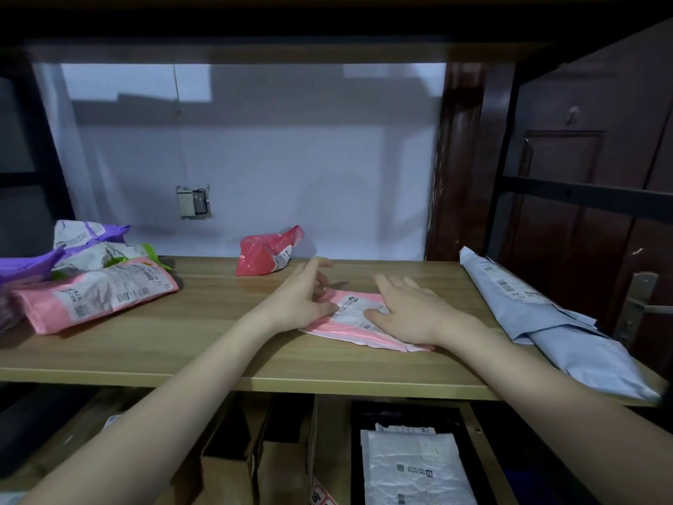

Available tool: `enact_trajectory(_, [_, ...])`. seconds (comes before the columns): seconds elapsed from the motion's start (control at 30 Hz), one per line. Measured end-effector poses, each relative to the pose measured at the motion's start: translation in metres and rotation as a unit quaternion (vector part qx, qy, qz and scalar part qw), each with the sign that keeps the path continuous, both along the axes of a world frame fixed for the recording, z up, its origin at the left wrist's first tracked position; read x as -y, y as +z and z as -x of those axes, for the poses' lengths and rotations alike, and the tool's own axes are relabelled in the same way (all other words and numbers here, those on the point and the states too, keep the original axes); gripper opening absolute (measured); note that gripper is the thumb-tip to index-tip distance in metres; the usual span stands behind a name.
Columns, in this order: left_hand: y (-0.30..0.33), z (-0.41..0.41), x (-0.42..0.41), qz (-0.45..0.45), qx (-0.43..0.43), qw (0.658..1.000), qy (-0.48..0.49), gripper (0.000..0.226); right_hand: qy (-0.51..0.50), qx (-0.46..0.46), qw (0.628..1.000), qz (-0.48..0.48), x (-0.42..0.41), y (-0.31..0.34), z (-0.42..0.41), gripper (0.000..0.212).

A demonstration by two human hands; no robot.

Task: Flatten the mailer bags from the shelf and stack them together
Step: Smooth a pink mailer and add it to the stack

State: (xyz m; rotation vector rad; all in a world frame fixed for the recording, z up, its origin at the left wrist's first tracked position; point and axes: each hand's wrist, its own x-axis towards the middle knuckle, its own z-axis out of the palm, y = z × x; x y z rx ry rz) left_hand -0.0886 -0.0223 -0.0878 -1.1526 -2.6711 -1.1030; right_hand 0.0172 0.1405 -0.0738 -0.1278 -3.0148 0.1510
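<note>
A flat pink mailer bag [355,317] with a white label lies in the middle of the wooden shelf [204,344]. My right hand [411,309] lies spread flat on its right half, fingers straight. My left hand [300,295] hovers at the bag's left edge with relaxed fingers, thumb touching the label. A crumpled red mailer bag [267,251] sits behind, near the wall. At the left is a heap of crumpled bags: a pink one [94,295], a purple one [25,267] and a white-green one [100,255].
A long folded grey-blue mailer [546,315] lies along the shelf's right side, overhanging the front edge. Black shelf posts [500,187] frame both sides. Below the shelf are cardboard boxes [276,461] and a white mailer [415,468]. A dark wooden door [582,169] stands to the right.
</note>
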Motion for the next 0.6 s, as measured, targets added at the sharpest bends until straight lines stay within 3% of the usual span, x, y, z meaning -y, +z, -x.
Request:
enact_trajectory(0.3, [0.0, -0.02, 0.011, -0.131, 0.164, 0.976, -0.049, 0.065, 0.003, -0.019, 1.0, 0.025, -0.012, 0.0, -0.029, 0.057])
enact_trajectory(0.47, [0.0, -0.044, 0.016, -0.188, 0.137, 0.965, -0.121, 0.058, 0.033, -0.058, 0.989, 0.129, -0.007, 0.0, -0.038, 0.056])
enact_trajectory(0.6, [-0.006, -0.062, 0.024, -0.208, 0.021, 0.97, -0.122, 0.06, 0.026, -0.053, 0.958, 0.281, -0.001, -0.003, -0.046, 0.057])
